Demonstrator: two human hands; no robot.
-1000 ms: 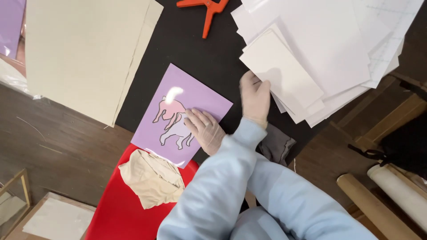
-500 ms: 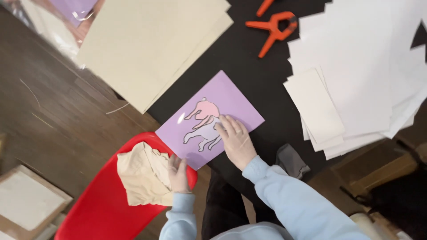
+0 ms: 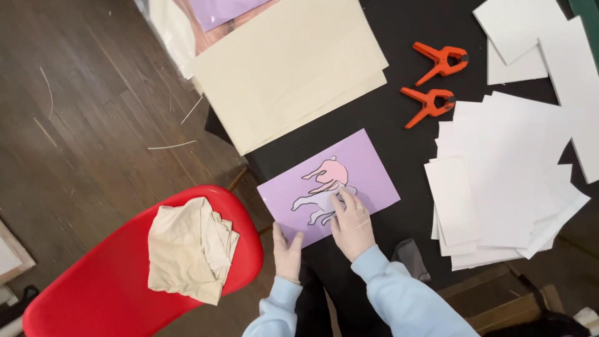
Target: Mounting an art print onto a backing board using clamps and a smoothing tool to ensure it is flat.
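Note:
A purple sheet (image 3: pixel 369 167) lies on the black tabletop (image 3: pixel 399 134). On it are a pink animal cut-out (image 3: pixel 329 173) and, just below, a pale lavender animal cut-out (image 3: pixel 312 205). My right hand (image 3: pixel 353 226) rests flat on the lavender cut-out, fingers spread and pressing down. My left hand (image 3: pixel 287 251) holds the sheet's near left edge between thumb and fingers. Both hands wear thin pale gloves, and the sleeves are light blue.
A stack of cream sheets (image 3: pixel 293 65) lies at the back. Two orange spring clamps (image 3: pixel 437 78) lie to the right of it. Several white sheets (image 3: pixel 505 181) spread on the right. A red chair (image 3: pixel 118 293) bearing a folded beige cloth (image 3: pixel 190 248) stands to the left on the wooden floor.
The view has swung and pulled back. One hand left the white sheets and came to the purple sheet's near edge. The other hand stays on the lavender cut-out.

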